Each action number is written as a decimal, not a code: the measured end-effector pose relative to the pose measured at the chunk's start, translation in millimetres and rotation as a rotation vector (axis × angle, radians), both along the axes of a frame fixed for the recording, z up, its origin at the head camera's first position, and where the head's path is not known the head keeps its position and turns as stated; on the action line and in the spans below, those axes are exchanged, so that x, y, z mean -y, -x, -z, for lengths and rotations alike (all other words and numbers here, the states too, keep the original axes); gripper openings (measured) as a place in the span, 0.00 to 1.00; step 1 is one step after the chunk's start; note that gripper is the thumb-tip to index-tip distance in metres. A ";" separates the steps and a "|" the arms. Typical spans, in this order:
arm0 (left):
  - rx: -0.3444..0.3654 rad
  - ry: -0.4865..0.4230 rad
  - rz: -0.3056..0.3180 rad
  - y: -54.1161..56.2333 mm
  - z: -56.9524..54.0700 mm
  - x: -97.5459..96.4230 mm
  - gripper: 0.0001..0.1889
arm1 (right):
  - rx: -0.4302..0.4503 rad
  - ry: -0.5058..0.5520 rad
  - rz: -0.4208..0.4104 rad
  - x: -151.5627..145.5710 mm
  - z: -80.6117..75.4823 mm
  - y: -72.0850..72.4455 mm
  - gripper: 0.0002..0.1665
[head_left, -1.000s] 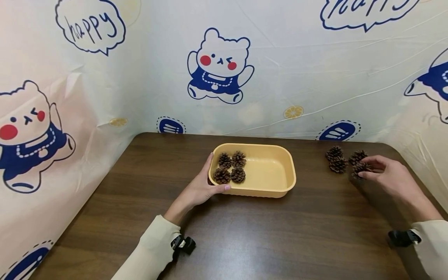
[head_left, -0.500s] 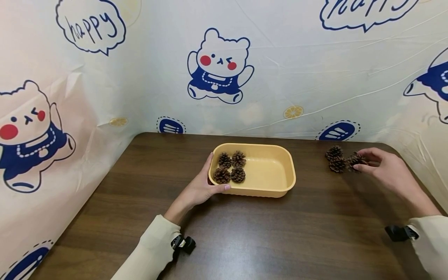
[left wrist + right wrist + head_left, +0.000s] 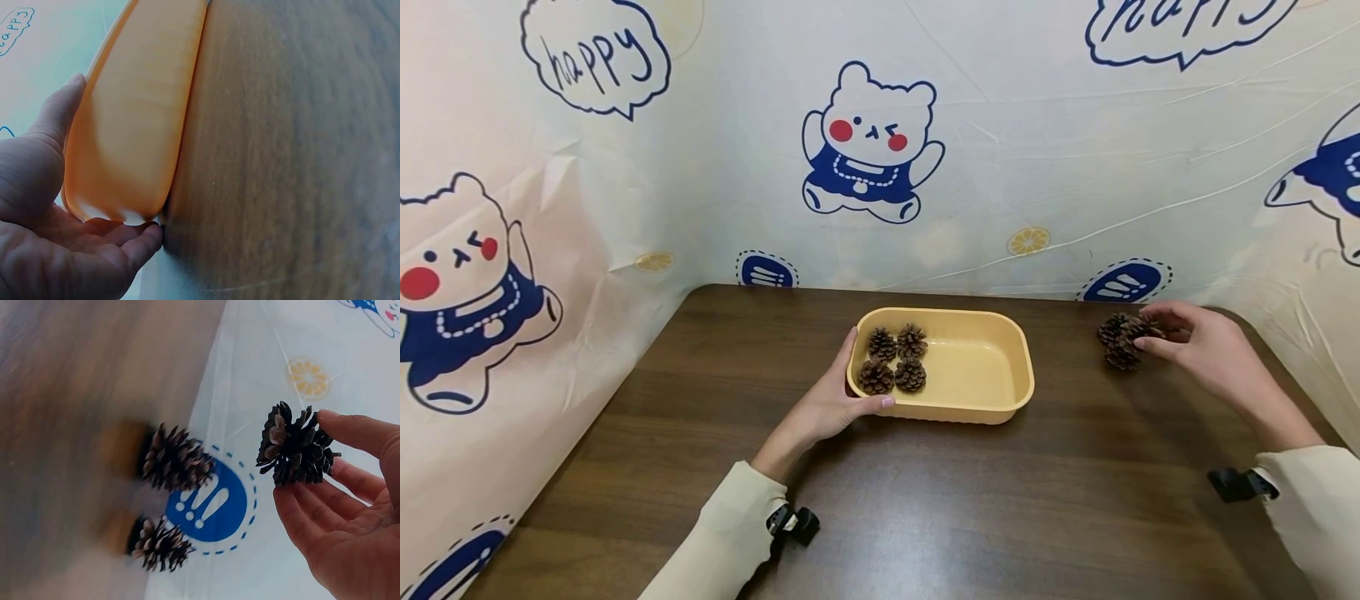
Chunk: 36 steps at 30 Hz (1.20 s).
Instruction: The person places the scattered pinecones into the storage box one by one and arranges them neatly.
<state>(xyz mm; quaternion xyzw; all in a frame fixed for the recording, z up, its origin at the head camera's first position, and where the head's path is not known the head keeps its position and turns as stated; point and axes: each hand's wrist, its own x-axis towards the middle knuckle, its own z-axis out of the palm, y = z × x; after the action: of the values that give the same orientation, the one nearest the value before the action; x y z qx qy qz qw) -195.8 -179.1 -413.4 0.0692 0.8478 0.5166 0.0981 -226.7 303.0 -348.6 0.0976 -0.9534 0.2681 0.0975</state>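
Observation:
In the head view my left hand [image 3: 835,400] grips the left end of a yellow plastic tub [image 3: 977,412], thumb on its front side and fingers around the end. The left wrist view shows the tub's side wall [image 3: 134,119] between thumb and fingers. Several pine cones [image 3: 911,375] sit in the tub's left half. At the right, my right hand [image 3: 1210,350] pinches a pine cone [image 3: 294,447] between thumb and fingertips, raised off the table. Just left of it two pine cones [image 3: 177,459] [image 3: 161,545] stand on the table. Whatever lies behind the right hand is hidden.
The brown wooden table [image 3: 925,500] meets a printed sheet [image 3: 985,167] along its back edge, and the sheet also hangs at both sides. Each wrist wears a small black camera [image 3: 1240,485].
My right hand has lifted the pine cone and moved it left and away from me, towards the two standing cones. The left hand and tub have stayed in place.

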 end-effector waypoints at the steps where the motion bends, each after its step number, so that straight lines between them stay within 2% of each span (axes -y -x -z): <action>1: 0.002 0.002 -0.002 -0.1 -0.1 0.0 0.68 | -0.005 -0.001 -0.007 2.7 -1.6 0.4 0.24; 15: -0.016 0.000 0.009 -1.0 -0.2 0.4 0.67 | -0.020 0.072 -0.141 38.1 -11.1 10.5 0.24; 29: -0.002 -0.011 0.006 -0.5 -0.5 0.5 0.67 | -0.031 0.040 -0.188 68.5 -16.0 15.8 0.24; 36: -0.004 -0.005 0.013 0.1 0.2 1.3 0.67 | -0.063 0.041 -0.253 84.6 -17.1 19.2 0.23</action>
<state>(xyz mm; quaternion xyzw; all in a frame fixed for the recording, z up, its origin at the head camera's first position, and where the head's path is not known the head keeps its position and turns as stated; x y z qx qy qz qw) -195.9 -180.4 -413.6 0.0761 0.8462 0.5179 0.0998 -245.8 218.5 -331.5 0.2236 -0.9242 0.2948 0.0948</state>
